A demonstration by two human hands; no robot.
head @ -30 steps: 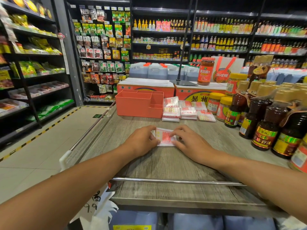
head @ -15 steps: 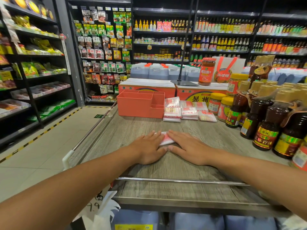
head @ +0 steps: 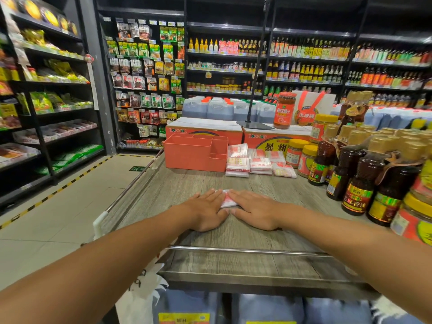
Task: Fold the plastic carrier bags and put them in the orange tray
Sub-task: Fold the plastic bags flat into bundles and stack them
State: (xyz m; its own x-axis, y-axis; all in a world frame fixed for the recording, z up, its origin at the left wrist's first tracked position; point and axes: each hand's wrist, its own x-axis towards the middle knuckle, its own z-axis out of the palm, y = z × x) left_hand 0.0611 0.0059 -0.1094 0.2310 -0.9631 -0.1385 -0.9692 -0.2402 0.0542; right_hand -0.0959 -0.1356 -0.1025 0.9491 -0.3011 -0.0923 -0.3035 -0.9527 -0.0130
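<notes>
Whereas fingers creased it a second ago, the left hand (head: 205, 210) and right hand (head: 254, 210) now lie flat with straight fingers, pressing the folded bag (head: 228, 199) in the middle of the surface (head: 233, 235). It looks ready for the orange tray (head: 191, 157) at the far edge.

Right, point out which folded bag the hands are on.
The lone folded bag in the middle of the table, pressed flat under the left hand and right hand. The other bags lie piled beside the orange tray, untouched.

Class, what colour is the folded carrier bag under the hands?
The folded carrier bag is white with red print; the head view shows it.
</notes>
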